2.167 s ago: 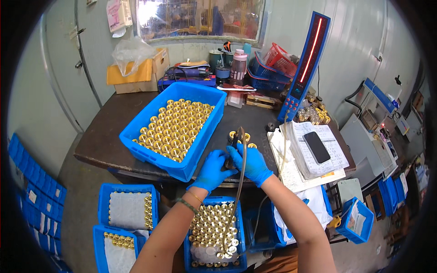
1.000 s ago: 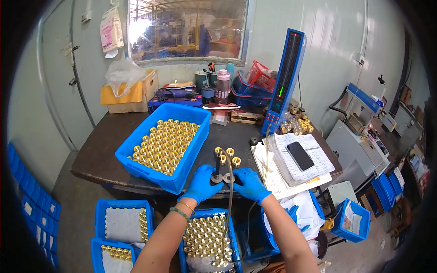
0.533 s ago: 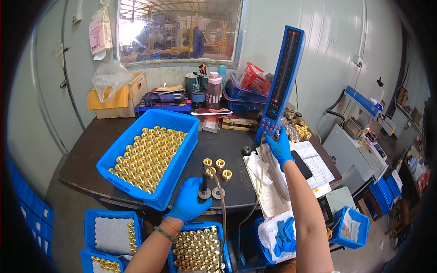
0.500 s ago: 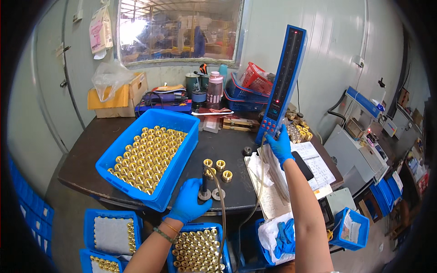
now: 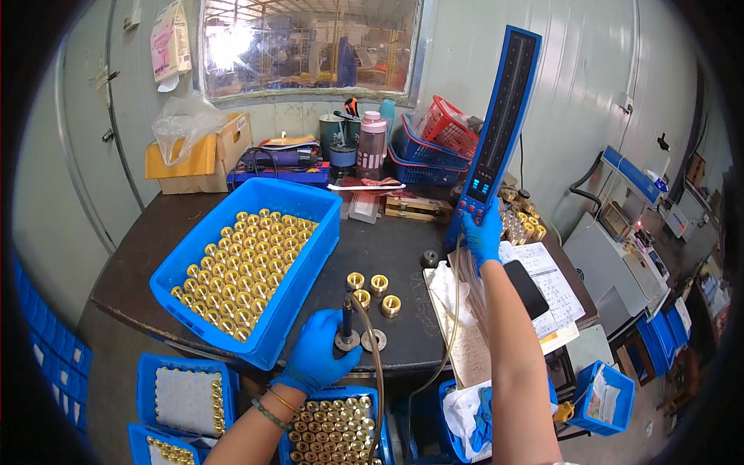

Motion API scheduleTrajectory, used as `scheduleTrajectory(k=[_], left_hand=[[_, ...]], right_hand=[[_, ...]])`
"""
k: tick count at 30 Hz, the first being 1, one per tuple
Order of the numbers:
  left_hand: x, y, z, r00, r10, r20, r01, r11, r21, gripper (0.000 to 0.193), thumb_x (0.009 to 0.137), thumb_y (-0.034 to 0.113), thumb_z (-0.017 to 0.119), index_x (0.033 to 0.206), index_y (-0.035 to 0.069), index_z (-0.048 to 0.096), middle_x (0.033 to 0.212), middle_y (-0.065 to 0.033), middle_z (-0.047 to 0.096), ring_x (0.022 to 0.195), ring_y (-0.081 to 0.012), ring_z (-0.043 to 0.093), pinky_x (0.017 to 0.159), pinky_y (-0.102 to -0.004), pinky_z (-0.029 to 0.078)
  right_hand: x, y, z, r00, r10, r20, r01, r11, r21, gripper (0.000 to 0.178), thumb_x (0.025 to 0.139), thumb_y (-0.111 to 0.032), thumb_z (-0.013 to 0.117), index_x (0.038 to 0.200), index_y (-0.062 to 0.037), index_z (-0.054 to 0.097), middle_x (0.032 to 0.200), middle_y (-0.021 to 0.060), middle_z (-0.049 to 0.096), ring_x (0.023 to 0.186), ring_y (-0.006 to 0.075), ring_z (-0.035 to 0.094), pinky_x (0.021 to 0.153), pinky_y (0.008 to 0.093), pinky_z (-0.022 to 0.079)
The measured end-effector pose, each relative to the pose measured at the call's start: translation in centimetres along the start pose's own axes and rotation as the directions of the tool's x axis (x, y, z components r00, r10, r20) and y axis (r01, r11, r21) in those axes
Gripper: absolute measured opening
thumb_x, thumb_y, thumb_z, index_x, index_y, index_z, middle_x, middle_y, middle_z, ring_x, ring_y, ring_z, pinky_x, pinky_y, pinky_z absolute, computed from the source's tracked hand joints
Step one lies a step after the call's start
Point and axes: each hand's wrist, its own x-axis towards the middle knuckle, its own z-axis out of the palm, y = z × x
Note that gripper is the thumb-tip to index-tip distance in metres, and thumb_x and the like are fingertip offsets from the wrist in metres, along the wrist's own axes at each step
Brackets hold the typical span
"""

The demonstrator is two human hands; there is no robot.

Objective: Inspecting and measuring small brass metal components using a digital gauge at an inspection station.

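Observation:
My left hand [image 5: 316,353], in a blue glove, curls its fingers at the metal disc base of an upright dark gauge probe [image 5: 347,319] at the table's front edge. A clear hose [image 5: 377,349] runs from the probe. Beside it lies a flat metal ring [image 5: 374,342]. Several brass rings [image 5: 379,284] stand just beyond. My right hand [image 5: 484,235], also gloved in blue, grips the lower end of a tall blue column gauge [image 5: 500,116], its fingertips by the red buttons. The gauge's small display shows light-blue digits.
On the table's left, a blue crate [image 5: 172,298] holds rows of brass fittings. Another crate of fittings [image 5: 376,395] stands below the front edge. Papers [image 5: 554,291] and a black phone [image 5: 525,288] lie right. Behind are baskets [image 5: 426,159] and a pink bottle [image 5: 372,143].
The red lights on the column gauge have gone out and its display looks different. My view has shifted slightly; both hands stay at the same things.

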Motion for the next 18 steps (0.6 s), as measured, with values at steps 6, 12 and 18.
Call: scheduleTrajectory(k=[6, 12, 18], left_hand=[[-0.3, -0.2, -0.4, 0.999, -0.012, 0.049, 0.008, 0.997, 0.071, 0.054, 0.071, 0.021, 0.069, 0.116, 0.0, 0.049, 0.103, -0.0171, 0.05, 0.095, -0.0308, 0.053, 0.083, -0.0375, 0.044], [-0.2, -0.1, -0.2, 0.999, 0.011, 0.051, -0.015, 0.996, 0.085, 0.054, 0.071, 0.021, 0.069, 0.116, 0.0, 0.049, 0.102, -0.0166, 0.051, 0.094, -0.0306, 0.052, 0.083, -0.0372, 0.044], [-0.5, -0.2, -0.4, 0.997, -0.039, 0.061, 0.035, 0.997, 0.064, 0.055, 0.071, 0.022, 0.069, 0.116, -0.001, 0.05, 0.1, -0.0158, 0.051, 0.092, -0.0303, 0.052, 0.083, -0.0375, 0.043]], right_hand=[[0.0, -0.5, -1.9, 0.965, 0.053, 0.256, -0.119, 0.962, 0.245, 0.057, 0.086, -0.012, 0.052, 0.136, -0.0021, 0.027, 0.101, 0.0138, 0.06, 0.083, 0.0187, 0.06, 0.075, 0.0306, 0.047], [0.5, 3.0, -2.0, 0.937, -0.306, 0.168, 0.283, 0.948, 0.148, 0.06, 0.088, -0.009, 0.051, 0.141, -0.0114, 0.022, 0.114, 0.0099, 0.053, 0.087, 0.013, 0.055, 0.063, 0.0227, 0.048], [-0.1, 0.8, -2.1, 0.922, 0.052, 0.385, -0.155, 0.958, 0.242, 0.066, 0.085, -0.002, 0.05, 0.142, -0.0089, 0.017, 0.128, 0.0099, 0.043, 0.115, 0.0189, 0.043, 0.095, 0.0294, 0.037]])
